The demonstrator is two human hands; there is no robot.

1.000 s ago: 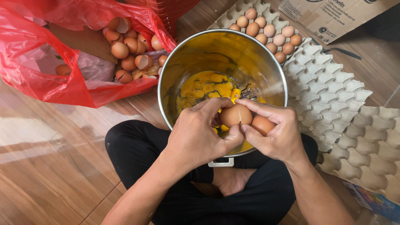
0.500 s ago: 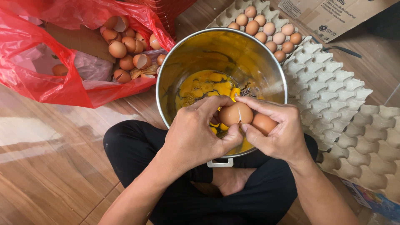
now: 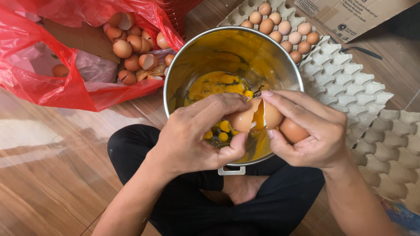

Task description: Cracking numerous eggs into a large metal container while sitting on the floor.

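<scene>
Now my left hand (image 3: 192,135) and my right hand (image 3: 315,131) meet over the steel pot (image 3: 175,83), which stands on the wooden floor (image 3: 52,175) just in front of my crossed legs. Between them sits a brown egg (image 3: 256,116), split down its middle. My left fingers (image 3: 218,105) curl over one half of the shell, with the thumb pressed underneath. My right fingers (image 3: 288,100) pinch the other half from above, thumb below, and yellow shows in the gap between the two halves. A second egg (image 3: 292,130), whole, is tucked in my right palm, just behind the cracked one. Yolks (image 3: 227,81) lie in the bottom of the pot, directly under my hands.

Half a second ago the same egg was still in one piece between my fingers; since then the shell has opened and the halves have drawn a little apart. My hands have kept their place over the pot.

A red plastic bag (image 3: 48,83) holding broken shells (image 3: 131,48) lies to my left. Grey egg trays (image 3: 350,83) lie to my right, the far one with whole eggs (image 3: 284,28) in it.
</scene>
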